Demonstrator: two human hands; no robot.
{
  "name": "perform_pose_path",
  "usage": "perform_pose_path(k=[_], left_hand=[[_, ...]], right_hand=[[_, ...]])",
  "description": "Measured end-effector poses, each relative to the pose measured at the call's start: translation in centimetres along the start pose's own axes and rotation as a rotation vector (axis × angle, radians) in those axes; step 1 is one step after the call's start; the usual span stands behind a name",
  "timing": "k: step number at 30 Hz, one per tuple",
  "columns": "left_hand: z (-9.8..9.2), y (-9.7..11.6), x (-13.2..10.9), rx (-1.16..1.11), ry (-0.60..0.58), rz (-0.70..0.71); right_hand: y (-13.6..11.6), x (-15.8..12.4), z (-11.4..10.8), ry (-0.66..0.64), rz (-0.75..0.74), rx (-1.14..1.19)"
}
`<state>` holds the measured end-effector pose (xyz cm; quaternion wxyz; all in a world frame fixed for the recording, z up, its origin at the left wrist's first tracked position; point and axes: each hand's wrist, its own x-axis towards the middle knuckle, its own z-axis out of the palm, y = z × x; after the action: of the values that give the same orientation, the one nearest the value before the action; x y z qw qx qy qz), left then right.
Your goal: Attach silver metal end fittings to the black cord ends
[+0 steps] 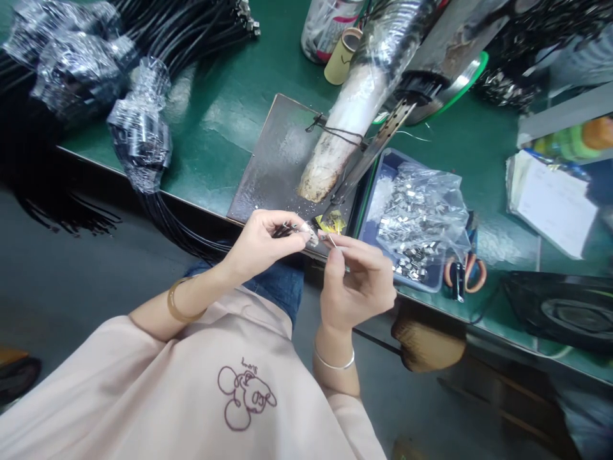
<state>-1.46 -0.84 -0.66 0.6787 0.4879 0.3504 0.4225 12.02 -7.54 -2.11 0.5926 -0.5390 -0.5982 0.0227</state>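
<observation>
My left hand (265, 246) is closed, thumb and fingers pinched on a cluster of small silvery-white pieces (312, 236) at the table's front edge. Dark bits show between its fingers; their kind is too small to tell. Right beside it, my right hand (357, 278) pinches a thin, light-coloured rod (332, 241) between thumb and forefinger, its end close to the cluster. Whether the two touch I cannot tell. A crumpled yellow piece (332, 222) lies just beyond my fingertips on the dark metal plate (272, 150).
A plastic-wrapped duct (345, 121) and a perforated metal bar (383, 137) slant down over the plate. At right stand a blue tray (435, 281) of small metal parts, orange-handled scissors (474, 275) and a notepad (550, 198). Wrapped black cable bundles (141, 134) lie at left.
</observation>
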Motion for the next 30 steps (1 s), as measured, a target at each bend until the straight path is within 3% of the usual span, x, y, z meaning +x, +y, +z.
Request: perform_pose_path(k=[3, 11, 21, 30], left_hand=[[0.0, 0.1, 0.1, 0.011, 0.0, 0.007], [0.2, 0.5, 0.2, 0.067, 0.005, -0.042], [0.4, 0.6, 0.7, 0.135, 0.017, 0.005], [0.8, 0.7, 1.5, 0.125, 0.079, -0.001]], right_hand=[[0.2, 0.1, -0.1, -0.045, 0.055, 0.004], [0.3, 0.6, -0.3, -0.077, -0.007, -0.052], [0.8, 1.1, -0.2, -0.1, -0.105, -0.15], [0.8, 2.0, -0.2, -0.127, -0.099, -0.155]])
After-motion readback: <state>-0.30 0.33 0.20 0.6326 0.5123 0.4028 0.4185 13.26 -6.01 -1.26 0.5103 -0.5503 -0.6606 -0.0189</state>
